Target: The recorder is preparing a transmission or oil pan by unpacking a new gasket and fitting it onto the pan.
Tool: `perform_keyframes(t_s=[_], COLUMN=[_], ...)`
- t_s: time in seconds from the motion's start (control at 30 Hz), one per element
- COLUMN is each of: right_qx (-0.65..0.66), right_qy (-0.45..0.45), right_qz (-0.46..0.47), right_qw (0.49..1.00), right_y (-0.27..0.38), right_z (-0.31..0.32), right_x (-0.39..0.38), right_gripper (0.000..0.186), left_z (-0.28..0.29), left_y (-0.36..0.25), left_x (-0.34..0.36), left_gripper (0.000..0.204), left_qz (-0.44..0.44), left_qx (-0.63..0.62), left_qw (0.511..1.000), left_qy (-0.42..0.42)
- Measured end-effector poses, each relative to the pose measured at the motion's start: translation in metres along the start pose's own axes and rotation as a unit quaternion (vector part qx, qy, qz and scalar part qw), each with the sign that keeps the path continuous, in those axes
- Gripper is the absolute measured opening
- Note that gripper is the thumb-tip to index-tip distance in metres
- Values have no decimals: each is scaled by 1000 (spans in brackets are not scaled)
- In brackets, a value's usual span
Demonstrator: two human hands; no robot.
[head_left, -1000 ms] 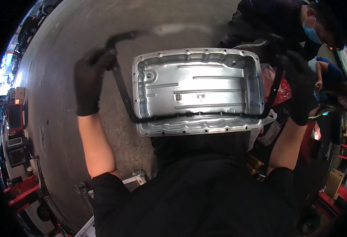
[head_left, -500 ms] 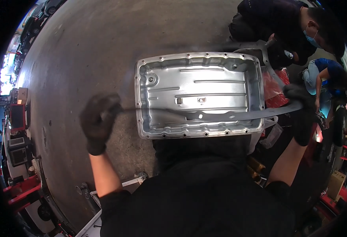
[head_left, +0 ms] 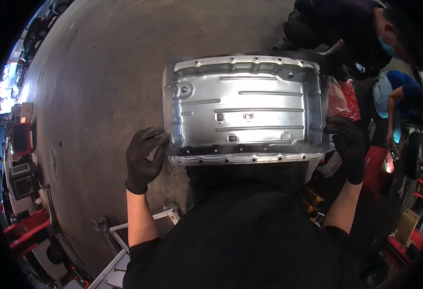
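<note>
A rectangular silver metal pan (head_left: 264,98), like an oil pan, faces up in front of me with bolt holes along its rim. Over it is a thin dark frame-shaped gasket (head_left: 250,149). The gasket's near strip crosses inside the pan's near rim, so that rim's holes show uncovered. My left hand (head_left: 145,159), black-gloved, pinches the gasket by its near left corner. At the near right corner my right hand (head_left: 348,147), gloved too, has its fingers closed on the gasket. Whether the gasket touches the rim I cannot tell.
A person in dark clothes with a mask (head_left: 327,29) crouches at far right. Another person in a blue top (head_left: 401,89) bends farther right. Red-and-clear plastic packaging (head_left: 344,98) lies beside the pan. A white-framed cart (head_left: 120,236) stands at lower left, on grey floor (head_left: 91,106).
Both hands have come inward toward the pan's sides. The gasket, earlier blurred and stretched wide with its right end beyond the pan, has swung to line up roughly with the pan's outline.
</note>
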State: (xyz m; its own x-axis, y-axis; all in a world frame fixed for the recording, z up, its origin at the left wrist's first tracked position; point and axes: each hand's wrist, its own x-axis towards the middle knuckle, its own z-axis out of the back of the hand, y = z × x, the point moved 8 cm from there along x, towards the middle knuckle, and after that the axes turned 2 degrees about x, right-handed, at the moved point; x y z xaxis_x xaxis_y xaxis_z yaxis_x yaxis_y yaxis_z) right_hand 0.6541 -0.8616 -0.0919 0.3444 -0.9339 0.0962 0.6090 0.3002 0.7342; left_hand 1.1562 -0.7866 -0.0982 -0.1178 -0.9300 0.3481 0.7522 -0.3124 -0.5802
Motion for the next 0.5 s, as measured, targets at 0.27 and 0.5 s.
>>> perform_keyframes(t_s=[0.27, 0.5], right_qx=[-4, -65], right_qy=[-134, -179], right_qz=[-9, -13], right_qw=[991, 982], right_y=[-20, -16], right_z=[16, -5], right_x=[50, 116], right_gripper=[20, 36], left_z=[15, -30], left_y=[3, 7], left_x=[29, 87], left_gripper=[19, 38], left_qz=[33, 154], left_qx=[25, 86], left_qw=[998, 981], left_qy=[-40, -74])
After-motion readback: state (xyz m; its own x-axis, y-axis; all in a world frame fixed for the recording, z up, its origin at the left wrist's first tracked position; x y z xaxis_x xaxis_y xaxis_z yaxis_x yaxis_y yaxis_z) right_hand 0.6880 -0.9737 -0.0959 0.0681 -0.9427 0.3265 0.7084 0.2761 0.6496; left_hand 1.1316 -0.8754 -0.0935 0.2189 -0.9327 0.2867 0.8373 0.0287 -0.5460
